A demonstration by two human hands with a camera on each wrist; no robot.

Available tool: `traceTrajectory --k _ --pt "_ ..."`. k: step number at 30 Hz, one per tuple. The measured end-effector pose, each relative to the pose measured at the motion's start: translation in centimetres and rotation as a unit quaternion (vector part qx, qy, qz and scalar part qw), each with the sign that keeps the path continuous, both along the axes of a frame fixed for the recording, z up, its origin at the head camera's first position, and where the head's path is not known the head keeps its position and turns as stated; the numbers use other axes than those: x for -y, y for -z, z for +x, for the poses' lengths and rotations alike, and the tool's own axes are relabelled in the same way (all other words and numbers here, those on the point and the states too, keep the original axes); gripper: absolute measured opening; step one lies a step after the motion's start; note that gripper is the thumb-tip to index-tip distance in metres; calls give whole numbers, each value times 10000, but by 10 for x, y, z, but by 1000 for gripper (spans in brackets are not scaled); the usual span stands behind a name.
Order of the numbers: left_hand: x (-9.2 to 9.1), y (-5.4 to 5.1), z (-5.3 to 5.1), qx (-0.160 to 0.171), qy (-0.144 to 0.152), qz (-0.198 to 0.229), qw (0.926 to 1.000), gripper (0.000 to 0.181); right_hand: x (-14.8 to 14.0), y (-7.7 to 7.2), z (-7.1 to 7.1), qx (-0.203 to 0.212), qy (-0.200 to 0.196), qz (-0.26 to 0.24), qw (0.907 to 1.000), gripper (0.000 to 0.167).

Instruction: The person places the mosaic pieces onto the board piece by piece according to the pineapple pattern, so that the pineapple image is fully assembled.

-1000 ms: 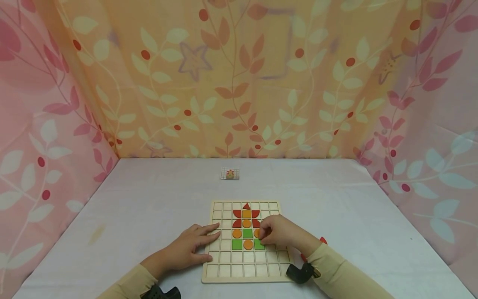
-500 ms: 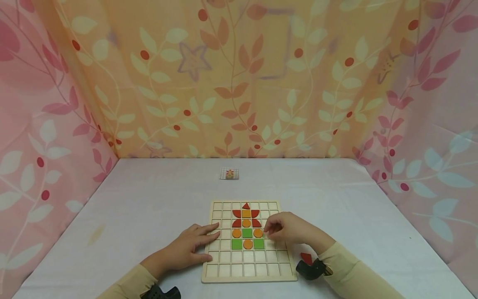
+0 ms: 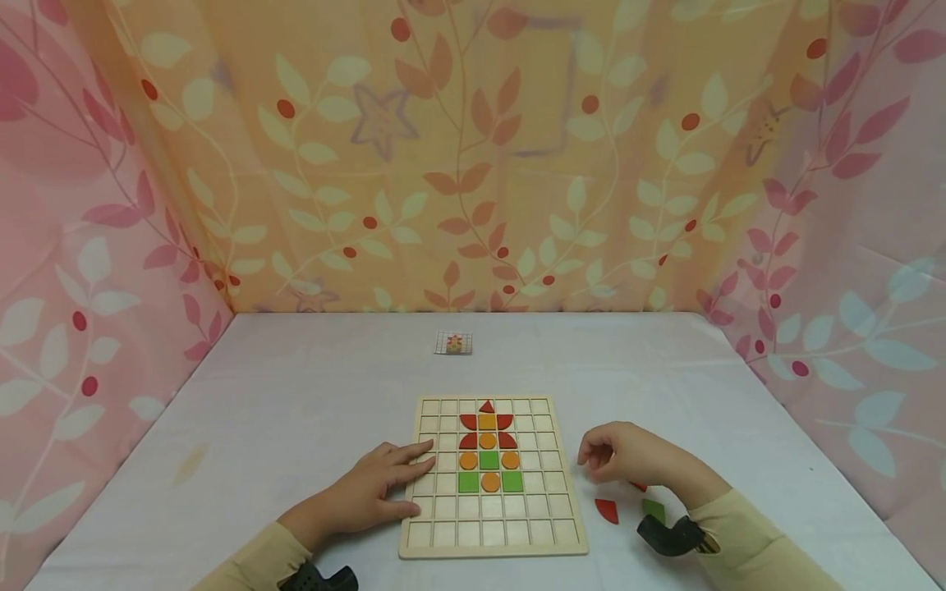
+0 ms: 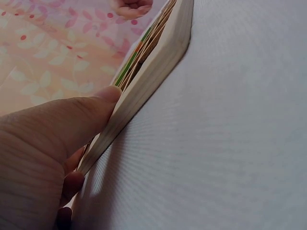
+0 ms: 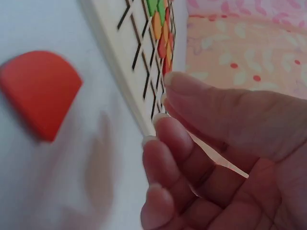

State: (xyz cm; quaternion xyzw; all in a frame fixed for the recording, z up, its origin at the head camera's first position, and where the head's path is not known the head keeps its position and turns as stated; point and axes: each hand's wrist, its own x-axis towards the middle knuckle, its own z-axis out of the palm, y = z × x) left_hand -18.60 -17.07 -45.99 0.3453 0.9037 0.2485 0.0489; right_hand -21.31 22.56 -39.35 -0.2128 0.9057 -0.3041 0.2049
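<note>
A wooden grid board (image 3: 439, 533) lies on the white table, bearing a column of flat coloured pieces: a red triangle (image 3: 486, 407), a yellow-orange square (image 3: 487, 422), red quarter-rounds (image 3: 469, 441), orange discs (image 3: 490, 483) and green squares (image 3: 469, 482). My left hand (image 3: 377, 484) rests on the board's left edge with fingers spread; its thumb (image 4: 103, 103) touches the rim in the left wrist view. Off the board's right side hovers my right hand (image 3: 628, 453), fingers loosely bent with nothing visible in them. Below it lies a red quarter-round (image 3: 606, 511).
A green piece (image 3: 654, 509) lies near the right wrist, and another red piece (image 3: 639, 487) is partly hidden under the right hand. Farther back sits a small printed card (image 3: 454, 343). Floral cloth (image 3: 458, 164) encloses the table's back and sides.
My right hand has let go of the orange disc at the pattern's right side and moved right, off the board, uncovering the loose pieces. My left hand has stayed put.
</note>
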Motion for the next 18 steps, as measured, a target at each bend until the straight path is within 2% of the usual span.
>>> traceTrajectory --k 4,8,14,18 --pt "0 0 0 46 -11 -25 10000 67 -8 4 7 277 -74 93 9995 15" --pt "0 0 0 76 -15 -22 10000 67 -14 9 11 233 -320 229 9990 17" --pt "-1 1 -1 27 -37 -50 10000 68 -16 13 14 261 -391 331 9983 24" --pt "-1 1 0 1 -71 -100 9999 68 -14 15 16 124 -429 433 9981 26"
